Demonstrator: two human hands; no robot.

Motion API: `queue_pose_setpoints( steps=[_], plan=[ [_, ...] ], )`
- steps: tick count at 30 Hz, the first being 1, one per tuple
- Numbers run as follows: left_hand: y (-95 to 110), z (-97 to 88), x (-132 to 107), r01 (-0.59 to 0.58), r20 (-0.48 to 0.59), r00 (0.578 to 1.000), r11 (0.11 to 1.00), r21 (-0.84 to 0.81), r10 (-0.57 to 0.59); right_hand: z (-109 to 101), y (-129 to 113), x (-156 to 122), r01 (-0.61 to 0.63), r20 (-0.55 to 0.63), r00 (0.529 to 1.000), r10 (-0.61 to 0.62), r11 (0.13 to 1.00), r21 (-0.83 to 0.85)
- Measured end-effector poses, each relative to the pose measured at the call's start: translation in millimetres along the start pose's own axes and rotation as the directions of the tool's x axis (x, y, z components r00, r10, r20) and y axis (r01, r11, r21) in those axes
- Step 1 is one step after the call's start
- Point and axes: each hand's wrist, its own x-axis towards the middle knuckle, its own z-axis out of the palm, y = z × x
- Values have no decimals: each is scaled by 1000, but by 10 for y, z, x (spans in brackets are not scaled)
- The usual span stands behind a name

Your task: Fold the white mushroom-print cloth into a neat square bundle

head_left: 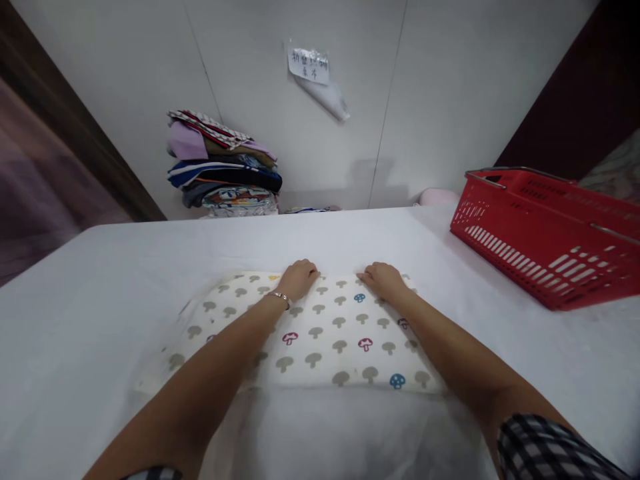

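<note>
A white cloth (320, 333) printed with grey, blue and red mushrooms lies flat and folded in a wide panel in front of me. My left hand (299, 279) has its fingers curled at the far edge of this cloth, left of its middle. At the same edge, further right, my right hand (384, 281) also has bent fingers gathered on the fabric. Both forearms cross over the print and cover parts of it. A pale, hazy layer (350, 427) spreads from the near edge towards me; its material is hard to make out.
A red plastic basket (545, 233) with metal handles stands at the right of the white-covered table (65, 320). Beyond the far edge, on the left, rises a stack of folded clothes (225, 163). A paper note (309, 65) hangs on the wall (440, 87).
</note>
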Motion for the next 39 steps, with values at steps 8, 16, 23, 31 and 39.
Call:
queue_pose_setpoints(
  steps=[8, 16, 23, 31, 39],
  plan=[
    [17, 36, -5, 25, -39, 999, 997, 69, -22, -77, 530, -241, -92, 54, 994, 91, 996, 21],
    [71, 17, 0, 77, -10, 997, 988, 134, -77, 25, 832, -450, -342, 65, 934, 351, 830, 441],
    [94, 0, -2, 91, 10, 996, 986, 142, -93, 80, 749, -459, -396, 4, 890, 456, 770, 499],
    [81, 4, -29, 66, -24, 998, 993, 101, -63, 103, 736, -479, -383, -59, 877, 477, 767, 516],
    [73, 13, -26, 77, -26, 997, 993, 93, -74, 99, 741, -351, -352, -109, 858, 501, 730, 586]
  ],
)
